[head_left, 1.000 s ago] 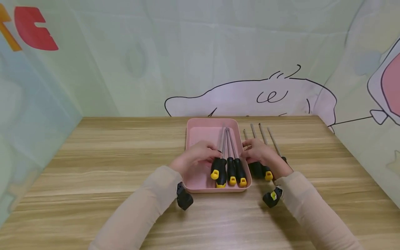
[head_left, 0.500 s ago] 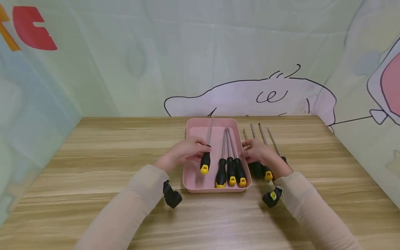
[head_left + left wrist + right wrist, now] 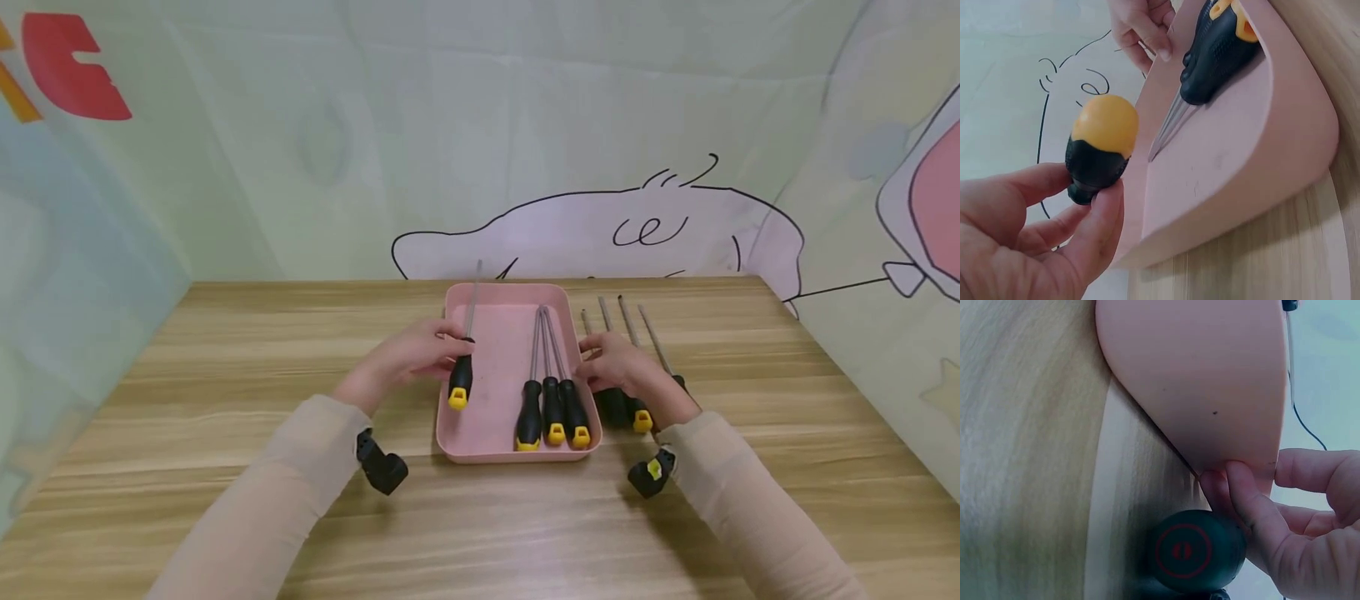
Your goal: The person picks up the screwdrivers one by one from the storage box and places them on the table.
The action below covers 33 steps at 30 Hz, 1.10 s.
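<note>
My left hand (image 3: 408,354) pinches a screwdriver (image 3: 461,379) near the top of its black handle, the yellow butt end toward me and the shaft pointing away. It is raised over the left side of a pink tray (image 3: 487,457). In the left wrist view, thumb and fingertips grip the handle (image 3: 1100,134) below its yellow cap. My right hand (image 3: 622,367) holds the tray's right wall; the right wrist view has its fingertips (image 3: 1241,475) against the outer wall and another finger at the rim. Three screwdrivers (image 3: 552,408) lie side by side in the tray's right half.
Several more screwdrivers (image 3: 656,337) lie on the wooden table (image 3: 225,375) just right of the tray, partly hidden under the right hand. A printed cloth backdrop (image 3: 315,167) rises along the table's back edge.
My left hand has lifted one screwdriver away from the others in the tray and carried it left and slightly upward. The right hand and tray have stayed in place.
</note>
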Each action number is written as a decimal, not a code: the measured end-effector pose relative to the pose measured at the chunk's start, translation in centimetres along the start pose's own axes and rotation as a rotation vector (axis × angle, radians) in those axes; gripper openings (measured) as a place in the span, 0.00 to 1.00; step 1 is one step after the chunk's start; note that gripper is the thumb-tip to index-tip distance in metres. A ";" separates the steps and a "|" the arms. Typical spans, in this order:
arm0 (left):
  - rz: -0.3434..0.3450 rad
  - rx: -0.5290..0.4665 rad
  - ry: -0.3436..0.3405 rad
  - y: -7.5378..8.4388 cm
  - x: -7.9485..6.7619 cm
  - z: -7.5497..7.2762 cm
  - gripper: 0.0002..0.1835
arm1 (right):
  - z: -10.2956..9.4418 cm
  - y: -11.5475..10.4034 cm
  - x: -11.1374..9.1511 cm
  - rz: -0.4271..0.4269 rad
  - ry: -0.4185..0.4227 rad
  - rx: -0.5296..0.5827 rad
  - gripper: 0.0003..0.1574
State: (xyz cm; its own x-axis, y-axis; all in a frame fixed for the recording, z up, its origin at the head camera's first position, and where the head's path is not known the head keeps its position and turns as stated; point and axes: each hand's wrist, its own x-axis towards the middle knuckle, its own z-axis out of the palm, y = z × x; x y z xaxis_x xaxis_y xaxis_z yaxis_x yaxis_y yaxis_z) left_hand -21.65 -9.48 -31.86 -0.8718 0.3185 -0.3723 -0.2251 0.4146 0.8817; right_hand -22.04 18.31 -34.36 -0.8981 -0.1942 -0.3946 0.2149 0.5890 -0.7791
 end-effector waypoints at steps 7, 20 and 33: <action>-0.028 -0.020 0.023 -0.9 -0.3 -1.2 0.17 | 0.0 -0.1 0.1 0.001 -0.002 -0.006 0.31; -0.025 -0.020 0.034 -2.2 -0.7 -2.8 0.19 | -0.1 -0.1 -0.1 0.002 0.001 0.003 0.30; -0.081 -0.048 0.057 -4.0 -0.6 -3.3 0.17 | -0.1 -0.2 -0.1 -0.005 -0.005 0.012 0.29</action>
State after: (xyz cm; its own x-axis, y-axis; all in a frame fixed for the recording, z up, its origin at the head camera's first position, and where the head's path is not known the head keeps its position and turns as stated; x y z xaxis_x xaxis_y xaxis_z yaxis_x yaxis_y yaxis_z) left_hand -21.64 -14.21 -34.21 -0.8727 0.2361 -0.4274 -0.3154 0.3957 0.8625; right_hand -22.02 18.28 -34.09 -0.8971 -0.2014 -0.3932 0.2151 0.5782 -0.7870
